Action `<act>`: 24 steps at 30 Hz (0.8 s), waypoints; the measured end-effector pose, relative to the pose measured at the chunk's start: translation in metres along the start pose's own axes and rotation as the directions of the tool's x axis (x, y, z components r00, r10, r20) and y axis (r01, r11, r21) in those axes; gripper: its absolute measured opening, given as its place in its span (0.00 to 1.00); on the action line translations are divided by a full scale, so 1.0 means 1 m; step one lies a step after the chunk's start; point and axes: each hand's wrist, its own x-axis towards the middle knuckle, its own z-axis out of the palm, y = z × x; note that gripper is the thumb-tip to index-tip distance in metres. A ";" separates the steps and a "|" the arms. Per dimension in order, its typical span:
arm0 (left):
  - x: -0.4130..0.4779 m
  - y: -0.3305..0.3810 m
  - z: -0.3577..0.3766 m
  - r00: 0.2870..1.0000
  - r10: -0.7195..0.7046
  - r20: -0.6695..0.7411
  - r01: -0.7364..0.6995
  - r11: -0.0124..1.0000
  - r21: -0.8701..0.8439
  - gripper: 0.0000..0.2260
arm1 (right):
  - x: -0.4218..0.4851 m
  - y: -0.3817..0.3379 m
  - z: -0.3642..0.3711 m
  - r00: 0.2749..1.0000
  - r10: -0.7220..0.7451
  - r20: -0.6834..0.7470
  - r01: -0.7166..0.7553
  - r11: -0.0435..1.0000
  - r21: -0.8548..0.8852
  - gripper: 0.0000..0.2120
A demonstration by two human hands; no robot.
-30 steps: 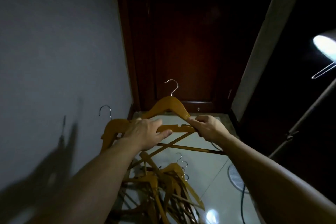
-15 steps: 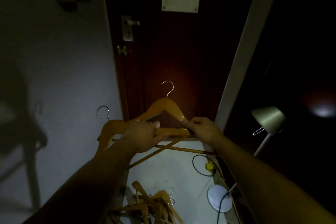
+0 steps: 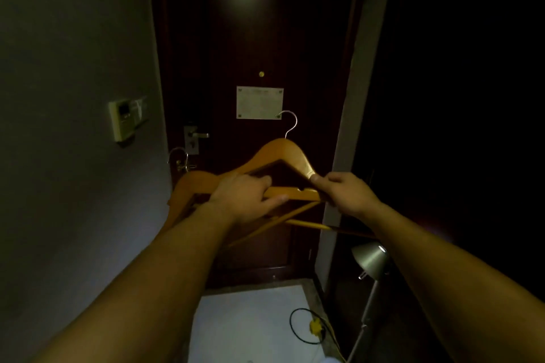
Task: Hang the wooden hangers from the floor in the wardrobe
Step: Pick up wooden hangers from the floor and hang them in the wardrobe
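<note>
Both hands hold wooden hangers at chest height in front of a dark door (image 3: 259, 38). The right hand (image 3: 345, 194) pinches the right end of the front hanger (image 3: 289, 153), thumb on the sloped shoulder, fingers wrapped around the end. The left hand (image 3: 244, 197) is clenched over the crossbar of that hanger and over a second hanger (image 3: 188, 186) bunched behind it to the left.

The front hanger's long axis runs left to right across the body, its metal hook (image 3: 290, 124) pointing up and away from the hands. The right hand is nearer the hook. The hanger must separate from the bunch before it hangs, so the left grip likely governs release.

No wardrobe rail is visible; the right side is too dark to read. Below lie a pale floor (image 3: 250, 327), a coiled cable (image 3: 303, 326) and a lamp (image 3: 368, 259) near the door frame.
</note>
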 end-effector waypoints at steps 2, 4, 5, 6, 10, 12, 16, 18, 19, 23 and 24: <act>0.003 0.013 -0.018 0.998 0.047 -0.045 -0.046 0.999 0.003 0.19 | -0.020 -0.011 -0.021 0.998 0.001 -0.056 -0.002 1.000 -0.011 0.24; 0.006 0.028 -0.035 0.992 0.101 -0.073 -0.102 0.995 -0.013 0.19 | -0.041 -0.017 -0.039 0.992 0.025 -0.126 -0.027 1.000 -0.010 0.23; 0.009 0.035 -0.041 0.988 0.128 -0.087 -0.130 0.991 -0.016 0.19 | -0.052 -0.018 -0.047 0.986 0.036 -0.163 -0.038 0.999 -0.010 0.22; 0.011 0.043 -0.045 0.983 0.156 -0.100 -0.158 0.987 -0.017 0.20 | -0.063 -0.017 -0.055 0.979 0.048 -0.196 -0.051 0.999 -0.008 0.21; 0.014 0.091 -0.052 0.944 0.304 -0.129 -0.312 0.949 -0.046 0.22 | -0.119 -0.005 -0.087 0.941 0.133 -0.312 -0.149 0.989 -0.026 0.19; 0.016 0.123 -0.055 0.919 0.375 -0.119 -0.385 0.920 -0.072 0.22 | -0.148 0.008 -0.107 0.911 0.173 -0.375 -0.203 0.978 -0.042 0.20; 0.020 0.198 -0.059 0.863 0.488 -0.134 -0.503 0.854 -0.130 0.22 | -0.213 0.028 -0.157 0.880 0.265 -0.394 -0.307 0.951 -0.045 0.21; 0.020 0.243 -0.065 0.819 0.553 -0.149 -0.572 0.806 -0.153 0.20 | -0.249 0.040 -0.187 0.849 0.318 -0.423 -0.366 0.930 -0.034 0.20; 0.020 0.266 -0.068 0.802 0.577 -0.156 -0.597 0.786 -0.160 0.20 | -0.266 0.045 -0.202 0.827 0.337 -0.449 -0.392 0.919 -0.033 0.20; 0.018 0.359 -0.087 0.750 0.629 -0.205 -0.660 0.733 -0.166 0.19 | -0.326 0.068 -0.262 0.753 0.388 -0.531 -0.468 0.883 -0.018 0.22; 0.018 0.381 -0.090 0.742 0.635 -0.214 -0.669 0.724 -0.168 0.20 | -0.340 0.074 -0.275 0.737 0.398 -0.546 -0.482 0.876 -0.014 0.22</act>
